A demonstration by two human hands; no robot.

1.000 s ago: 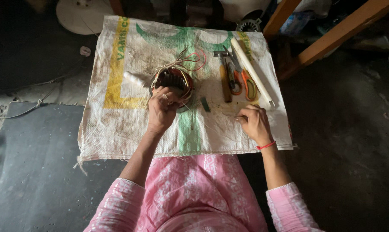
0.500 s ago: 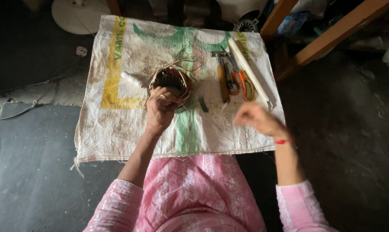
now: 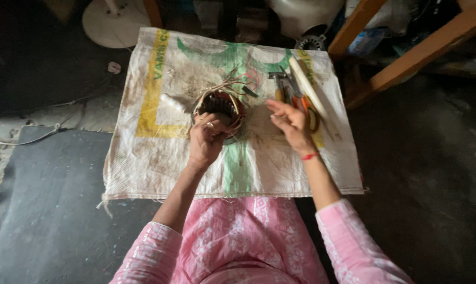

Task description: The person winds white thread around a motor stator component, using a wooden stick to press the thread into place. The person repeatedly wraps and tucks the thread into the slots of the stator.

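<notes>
A round motor stator (image 3: 220, 105) with copper windings and loose wire ends stands in the middle of a woven sack (image 3: 159, 158) spread on the floor. My left hand (image 3: 206, 139) grips the stator's near rim. My right hand (image 3: 289, 123) hovers just right of the stator with its fingers apart and nothing visible in it. It is lifted off the sack, close to a group of tools.
Orange-handled pliers (image 3: 307, 108), a hammer (image 3: 278, 84) and a long white stick (image 3: 306, 87) lie on the sack's right part. A small white spool (image 3: 172, 102) lies left of the stator. A round white base (image 3: 111, 23), wooden legs (image 3: 406, 58) and a floor cable (image 3: 27, 137) surround the sack.
My right hand has risen from the sack's near right part and moved left toward the stator, fingers spreading. My left hand stays on the stator.
</notes>
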